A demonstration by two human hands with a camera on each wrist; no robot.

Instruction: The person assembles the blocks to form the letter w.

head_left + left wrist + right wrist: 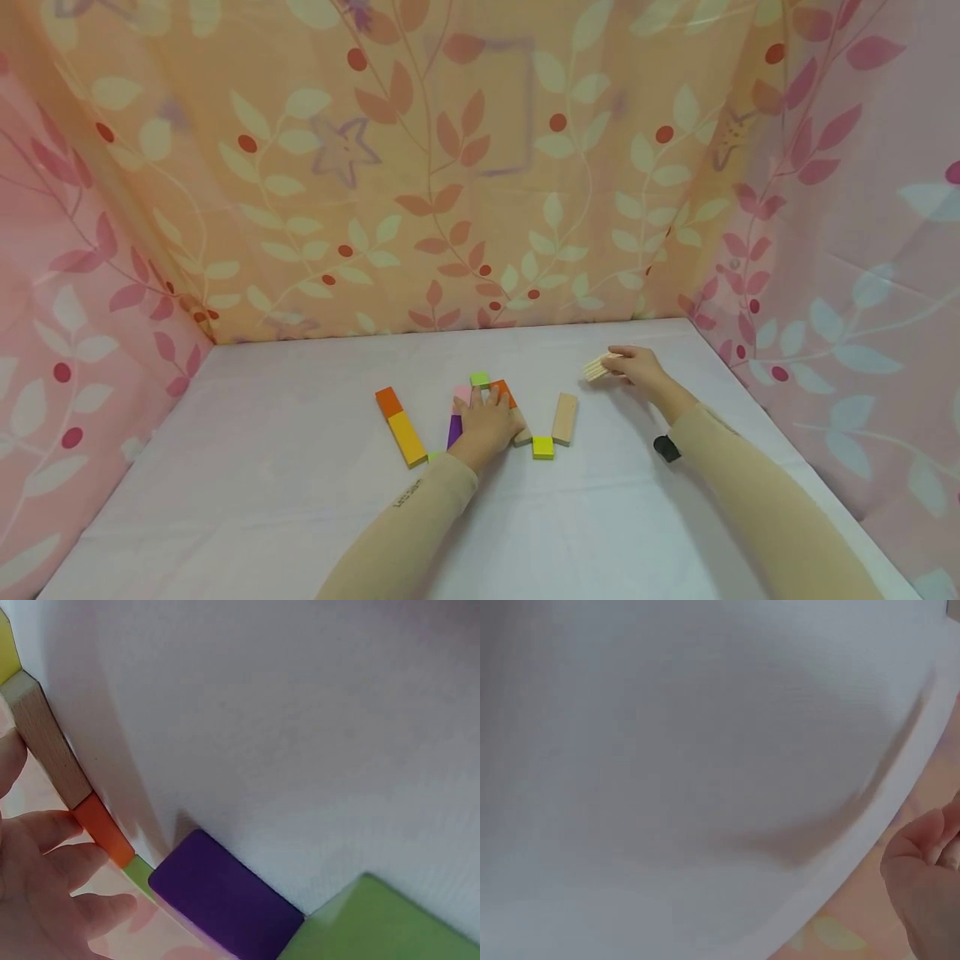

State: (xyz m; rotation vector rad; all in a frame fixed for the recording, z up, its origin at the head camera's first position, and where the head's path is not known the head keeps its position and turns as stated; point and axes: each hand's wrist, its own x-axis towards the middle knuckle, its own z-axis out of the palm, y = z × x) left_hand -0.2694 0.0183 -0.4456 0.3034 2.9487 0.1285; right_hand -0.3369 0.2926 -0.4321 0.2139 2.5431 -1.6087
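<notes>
Blocks lie end to end on the table in a zigzag like a W. My left hand is over its middle peak, fingers spread, covering part of the row. In the left wrist view its fingertips are right at the orange block, and its thumb is by the plain wooden block. A purple block and a green block continue that row. My right hand, off to the right, pinches a pale ridged block above the table. That block is mostly hidden in the right wrist view.
The left stroke has an orange block and a yellow-orange block. A yellow cube joins a wooden block on the right. Patterned curtains stand behind and beside the white table.
</notes>
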